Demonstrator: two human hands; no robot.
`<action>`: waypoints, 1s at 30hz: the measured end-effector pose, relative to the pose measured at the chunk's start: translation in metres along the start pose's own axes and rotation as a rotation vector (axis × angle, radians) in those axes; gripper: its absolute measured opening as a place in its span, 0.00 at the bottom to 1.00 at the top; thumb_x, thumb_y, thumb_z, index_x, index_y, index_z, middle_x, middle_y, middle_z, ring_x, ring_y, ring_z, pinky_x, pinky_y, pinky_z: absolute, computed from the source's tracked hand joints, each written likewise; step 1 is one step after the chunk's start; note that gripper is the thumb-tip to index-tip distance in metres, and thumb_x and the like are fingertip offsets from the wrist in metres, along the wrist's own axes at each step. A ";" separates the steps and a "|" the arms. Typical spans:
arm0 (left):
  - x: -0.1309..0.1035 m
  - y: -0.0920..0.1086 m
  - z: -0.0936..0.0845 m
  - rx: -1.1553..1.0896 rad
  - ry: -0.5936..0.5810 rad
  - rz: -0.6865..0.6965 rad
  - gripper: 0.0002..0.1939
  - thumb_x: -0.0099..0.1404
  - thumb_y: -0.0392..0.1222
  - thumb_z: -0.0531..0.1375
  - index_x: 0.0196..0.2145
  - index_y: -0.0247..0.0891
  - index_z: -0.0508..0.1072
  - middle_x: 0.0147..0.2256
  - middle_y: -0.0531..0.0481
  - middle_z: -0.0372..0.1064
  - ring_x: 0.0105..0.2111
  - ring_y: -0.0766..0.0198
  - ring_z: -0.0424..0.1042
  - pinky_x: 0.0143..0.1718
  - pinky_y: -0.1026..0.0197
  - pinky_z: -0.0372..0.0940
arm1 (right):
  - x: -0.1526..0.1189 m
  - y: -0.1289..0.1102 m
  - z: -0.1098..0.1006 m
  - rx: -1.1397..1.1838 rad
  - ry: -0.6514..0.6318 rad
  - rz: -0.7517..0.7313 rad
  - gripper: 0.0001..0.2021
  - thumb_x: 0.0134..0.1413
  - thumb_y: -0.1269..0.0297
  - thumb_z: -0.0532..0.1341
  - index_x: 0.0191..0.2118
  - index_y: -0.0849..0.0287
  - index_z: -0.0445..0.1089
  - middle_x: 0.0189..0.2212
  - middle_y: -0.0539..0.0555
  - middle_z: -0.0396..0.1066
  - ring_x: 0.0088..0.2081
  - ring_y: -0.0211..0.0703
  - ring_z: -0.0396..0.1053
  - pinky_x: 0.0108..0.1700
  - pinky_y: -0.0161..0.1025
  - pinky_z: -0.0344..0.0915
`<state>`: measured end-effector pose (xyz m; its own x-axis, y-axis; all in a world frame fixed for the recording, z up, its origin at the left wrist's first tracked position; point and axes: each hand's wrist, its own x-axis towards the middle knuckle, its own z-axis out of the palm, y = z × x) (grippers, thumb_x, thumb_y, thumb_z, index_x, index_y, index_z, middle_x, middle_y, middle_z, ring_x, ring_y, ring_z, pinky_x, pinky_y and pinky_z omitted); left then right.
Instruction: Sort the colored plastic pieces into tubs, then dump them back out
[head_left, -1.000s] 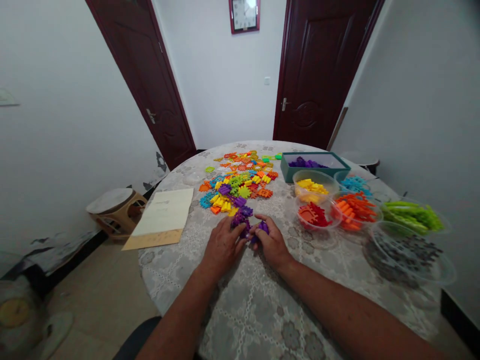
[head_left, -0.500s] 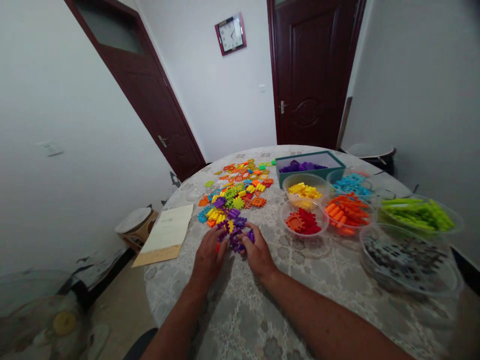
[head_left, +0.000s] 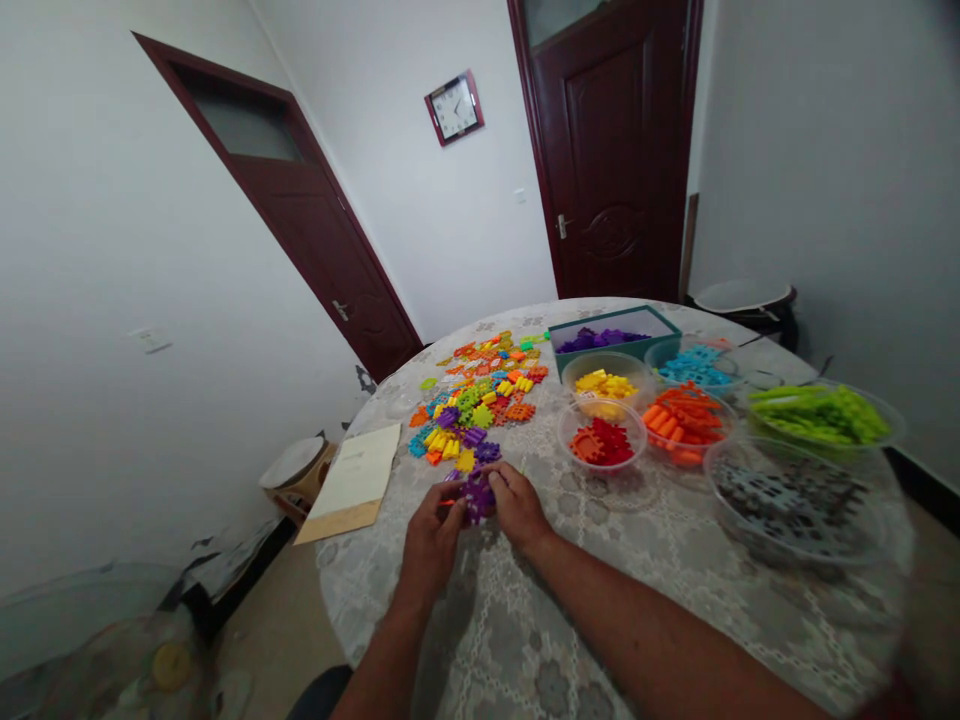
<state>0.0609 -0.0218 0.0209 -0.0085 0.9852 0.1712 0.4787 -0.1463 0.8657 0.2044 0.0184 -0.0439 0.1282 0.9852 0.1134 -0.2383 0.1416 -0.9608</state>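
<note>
Gripping a toothed purple piece (head_left: 478, 497) at lower centre of the frame, pinched between left hand (head_left: 429, 545) and right hand (head_left: 519, 508). No longer bunched with a rolled purple one in the right fingers, so probably easier to turn. Partly hidden by the fingertips. Crowded just above by a mixed pile (head_left: 480, 405); flanked by green box (head_left: 660, 322), upper right, and paper (head_left: 361, 468), left of centre.

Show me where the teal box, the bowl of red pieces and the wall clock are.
teal box (head_left: 616, 350): head view, on its front wall
bowl of red pieces (head_left: 602, 466): head view, on its front wall
wall clock (head_left: 454, 108): head view, on its dial
</note>
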 end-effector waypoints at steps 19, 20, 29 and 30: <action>0.009 -0.037 -0.013 0.248 0.208 0.145 0.13 0.73 0.44 0.56 0.50 0.39 0.77 0.46 0.43 0.78 0.40 0.57 0.78 0.46 0.51 0.74 | -0.007 -0.018 -0.009 -0.114 -0.054 0.137 0.21 0.61 0.47 0.62 0.52 0.56 0.76 0.33 0.51 0.74 0.26 0.41 0.69 0.19 0.34 0.65; 0.012 -0.044 -0.019 0.293 0.243 0.156 0.14 0.72 0.43 0.56 0.50 0.39 0.76 0.47 0.42 0.77 0.41 0.56 0.77 0.47 0.50 0.74 | -0.006 -0.017 -0.009 -0.095 -0.040 0.146 0.23 0.61 0.46 0.62 0.54 0.56 0.75 0.33 0.51 0.74 0.26 0.41 0.69 0.19 0.34 0.65; 0.014 -0.067 -0.034 0.658 -0.038 0.263 0.21 0.63 0.39 0.65 0.54 0.41 0.77 0.51 0.41 0.77 0.51 0.49 0.74 0.56 0.46 0.69 | -0.003 -0.012 -0.012 -0.053 -0.039 0.136 0.25 0.59 0.45 0.64 0.54 0.57 0.73 0.36 0.51 0.73 0.29 0.41 0.71 0.21 0.34 0.70; 0.013 -0.066 -0.034 0.669 -0.043 0.258 0.19 0.64 0.40 0.65 0.53 0.40 0.78 0.50 0.41 0.78 0.50 0.49 0.75 0.55 0.46 0.69 | -0.003 -0.012 -0.012 -0.058 -0.040 0.134 0.24 0.59 0.45 0.64 0.54 0.57 0.73 0.36 0.51 0.73 0.30 0.41 0.71 0.21 0.34 0.70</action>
<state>-0.0010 -0.0023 -0.0180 0.2053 0.9313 0.3009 0.8964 -0.3023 0.3242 0.2182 0.0128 -0.0353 0.0601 0.9982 -0.0083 -0.1948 0.0036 -0.9808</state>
